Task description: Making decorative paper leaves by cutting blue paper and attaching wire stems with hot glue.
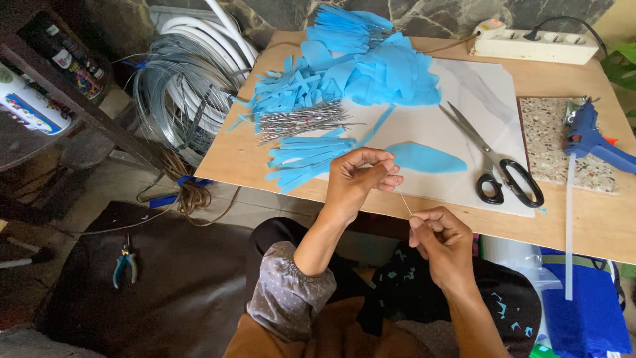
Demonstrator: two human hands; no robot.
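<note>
Two hands are closed on one thin wire [401, 195], held just off the near edge of the tabletop [583, 225]. The left hand [358, 176] is pinched on the upper end, the right hand [442, 238] on the lower end. The wire's long axis is slanted from upper left down to lower right. A blue petal piece [424, 159] is lain just beyond, nearer the left hand.
</note>
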